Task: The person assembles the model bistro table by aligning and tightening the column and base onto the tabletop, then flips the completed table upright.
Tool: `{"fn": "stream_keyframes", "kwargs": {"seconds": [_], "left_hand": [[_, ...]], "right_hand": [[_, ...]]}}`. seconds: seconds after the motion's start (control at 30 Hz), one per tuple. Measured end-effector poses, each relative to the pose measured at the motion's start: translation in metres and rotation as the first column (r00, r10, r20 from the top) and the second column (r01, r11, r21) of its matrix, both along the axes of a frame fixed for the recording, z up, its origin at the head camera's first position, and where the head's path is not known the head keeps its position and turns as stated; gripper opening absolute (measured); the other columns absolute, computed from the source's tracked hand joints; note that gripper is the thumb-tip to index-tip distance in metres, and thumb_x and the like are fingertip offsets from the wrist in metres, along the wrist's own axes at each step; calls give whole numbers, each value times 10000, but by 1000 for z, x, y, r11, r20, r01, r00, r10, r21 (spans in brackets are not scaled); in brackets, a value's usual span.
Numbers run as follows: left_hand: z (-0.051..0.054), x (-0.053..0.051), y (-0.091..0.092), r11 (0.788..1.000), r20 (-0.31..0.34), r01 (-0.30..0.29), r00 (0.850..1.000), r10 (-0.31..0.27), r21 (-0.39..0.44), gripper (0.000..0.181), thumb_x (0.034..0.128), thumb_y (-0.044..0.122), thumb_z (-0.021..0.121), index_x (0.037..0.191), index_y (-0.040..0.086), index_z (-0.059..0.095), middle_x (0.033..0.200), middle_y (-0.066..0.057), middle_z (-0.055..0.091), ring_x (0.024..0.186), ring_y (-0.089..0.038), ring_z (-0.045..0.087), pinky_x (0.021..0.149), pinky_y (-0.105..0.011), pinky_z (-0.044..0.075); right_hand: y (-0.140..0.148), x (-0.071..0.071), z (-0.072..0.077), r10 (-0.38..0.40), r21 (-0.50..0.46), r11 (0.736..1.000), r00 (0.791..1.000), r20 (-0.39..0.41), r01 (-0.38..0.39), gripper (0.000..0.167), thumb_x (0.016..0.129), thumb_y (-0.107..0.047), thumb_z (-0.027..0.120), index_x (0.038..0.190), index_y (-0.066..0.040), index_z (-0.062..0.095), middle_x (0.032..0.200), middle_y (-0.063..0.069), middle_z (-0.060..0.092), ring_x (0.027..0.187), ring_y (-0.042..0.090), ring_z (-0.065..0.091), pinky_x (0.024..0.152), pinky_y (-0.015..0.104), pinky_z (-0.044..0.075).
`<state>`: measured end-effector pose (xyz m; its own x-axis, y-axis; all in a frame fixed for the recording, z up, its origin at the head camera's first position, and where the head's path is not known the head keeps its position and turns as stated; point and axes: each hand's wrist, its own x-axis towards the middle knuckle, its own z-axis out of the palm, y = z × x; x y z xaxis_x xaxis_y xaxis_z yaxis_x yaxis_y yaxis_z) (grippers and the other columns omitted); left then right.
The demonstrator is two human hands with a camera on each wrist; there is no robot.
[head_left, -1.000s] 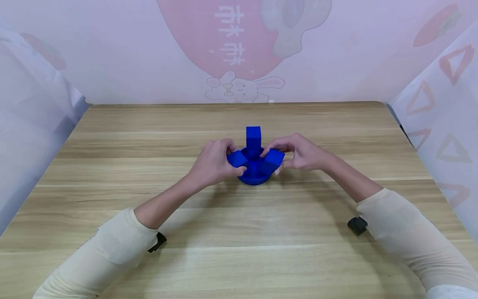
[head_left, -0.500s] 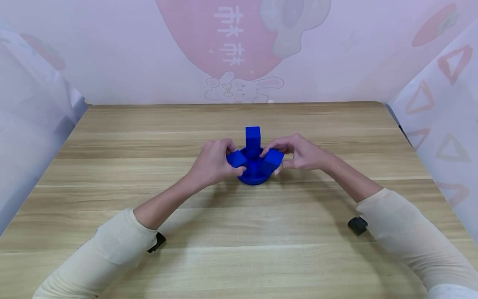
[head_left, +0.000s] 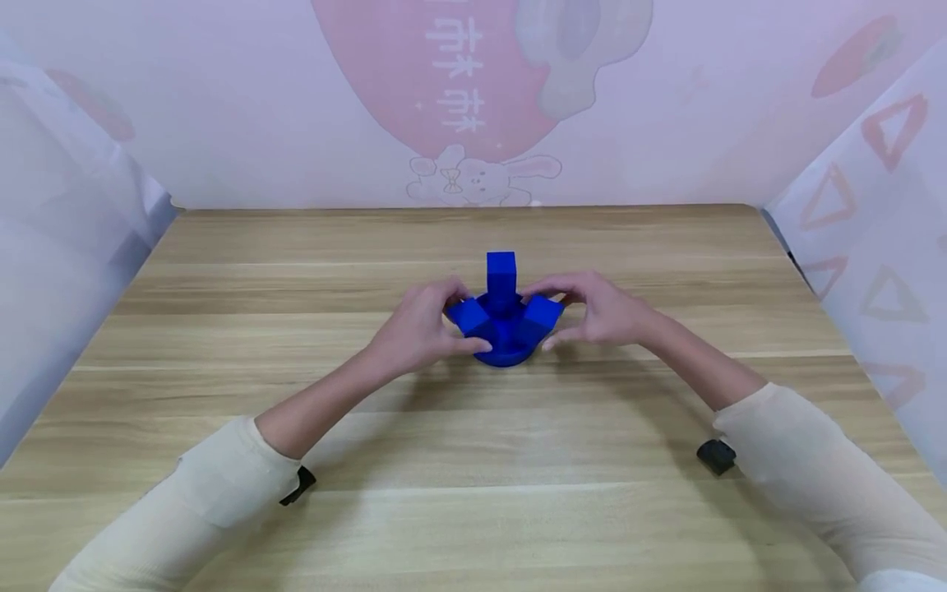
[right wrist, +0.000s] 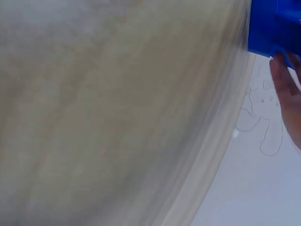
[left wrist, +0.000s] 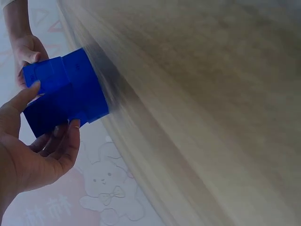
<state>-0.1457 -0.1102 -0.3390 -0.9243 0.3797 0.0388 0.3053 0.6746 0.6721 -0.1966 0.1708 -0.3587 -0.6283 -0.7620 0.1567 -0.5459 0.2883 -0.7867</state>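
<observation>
On the table stands a blue round base with three square blue blocks rising from it: a back block upright, a left block and a right block leaning outward. My left hand is spread around the left block, thumb straight along its near side; in the left wrist view the fingertips lie close against the blue block, and contact is hard to tell. Around the right block, my right hand has thumb and fingers apart. The right wrist view catches only part of its fingers beside the blue piece.
The wooden table spreads around the blue piece. Behind it rises a pale wall sheet with printed figures, and white sheets hang at both sides. A dark wrist device sits under the right sleeve.
Both hands have loosened from the blocks. Each thumb has moved away from its block toward the near side, and the right fingers have spread. The blue piece stays in place.
</observation>
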Motion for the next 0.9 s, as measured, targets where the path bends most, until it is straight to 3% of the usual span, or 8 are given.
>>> {"fn": "stream_keyframes", "kwargs": {"seconds": [0.17, 0.3, 0.4, 0.5, 0.67, 0.8, 0.9], "left_hand": [[-11, -6, -8, 998, 21, 56, 998, -56, -23, 818, 717, 278, 982, 1377, -39, 616, 1127, -139, 707, 978, -316, 639, 838, -396, 555], [-20, -15, -10, 994, 21, 88, 996, -87, -68, 906, 699, 279, 992, 1435, -44, 575, 1129, -162, 667, 952, -307, 608, 825, -398, 541], [-27, -21, -11, 989, 23, 118, 993, -117, -87, 801, 689, 275, 997, 1357, -12, 660, 1091, -146, 662, 934, -274, 592, 814, -393, 533], [-31, -25, -11, 986, 10, 138, 990, -138, -90, 620, 676, 267, 1003, 1189, 28, 751, 1010, -114, 668, 915, -255, 587, 807, -400, 526], [-33, -27, -10, 989, 4, 127, 992, -127, -76, 546, 664, 253, 1009, 1108, 42, 772, 953, -80, 680, 906, -245, 588, 821, -412, 520], [-32, -27, -8, 989, 38, 149, 988, -148, -8, 464, 692, 205, 993, 1063, 38, 769, 932, -50, 729, 865, -209, 622, 805, -389, 537], [-32, -27, -10, 986, 83, 158, 983, -162, 51, 388, 727, 172, 970, 1013, 30, 750, 910, -44, 751, 812, -183, 641, 776, -356, 546]], "right_hand": [[-4, 2, -7, -88, 156, 982, 989, -121, 107, 857, 722, -208, 975, 1421, 75, 568, 1280, 204, 654, 1016, 287, 618, 756, 411, 574], [-11, 1, -14, -105, 219, 965, 977, -188, 146, 923, 690, -281, 993, 1417, 93, 565, 1222, 211, 651, 1017, 318, 624, 858, 455, 557], [-16, 0, -19, -104, 201, 969, 977, -187, 142, 891, 679, -251, 999, 1383, 109, 589, 1197, 219, 664, 1119, 358, 638, 999, 504, 527], [-18, 0, -21, -110, 181, 974, 980, -166, 140, 881, 663, -223, 1007, 1371, 110, 600, 1197, 217, 672, 1151, 376, 639, 1038, 520, 512], [-20, -1, -22, -117, 158, 978, 983, -142, 139, 829, 652, -189, 1010, 1336, 90, 634, 1231, 196, 715, 1171, 353, 667, 1049, 498, 514], [-18, 0, -23, -127, 138, 980, 985, -117, 142, 789, 648, -171, 1010, 1319, 55, 662, 1246, 173, 725, 1173, 322, 682, 1038, 478, 526], [-17, 0, -24, -144, 123, 981, 987, -73, 152, 669, 678, -168, 997, 1251, 22, 708, 1173, 139, 755, 1093, 288, 702, 965, 439, 557]]}}
